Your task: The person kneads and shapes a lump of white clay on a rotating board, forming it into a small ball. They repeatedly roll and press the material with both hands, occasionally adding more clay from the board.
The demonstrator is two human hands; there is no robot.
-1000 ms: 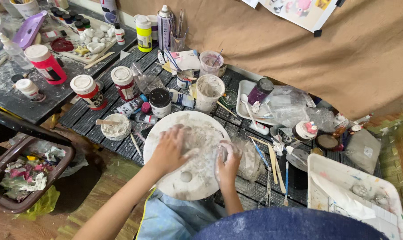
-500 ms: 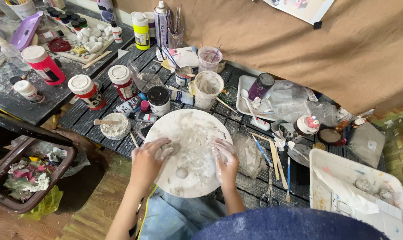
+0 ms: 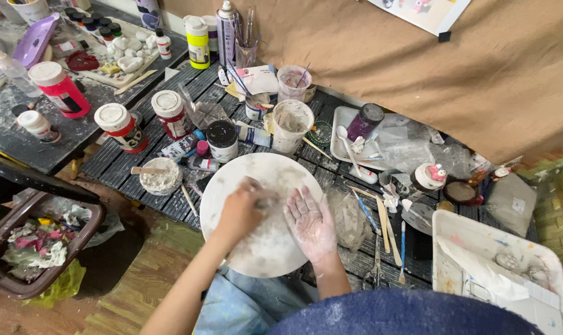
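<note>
Nearest the viewer, a round white board (image 3: 266, 214) dusted with pale clay was seen lying flat on the dark slatted table (image 3: 117, 164). The left hand (image 3: 244, 208) was pressed onto it, fingers curled closed over something that could not be made out. Just beside it, the right hand (image 3: 310, 223) was held palm up, fingers spread open and coated white. Judged from this, even, flat pressure kept within the board's rim would serve best. Farther off, a clay-smeared cup (image 3: 292, 126) and red-labelled paint jars (image 3: 123, 127) were ranged.
</note>
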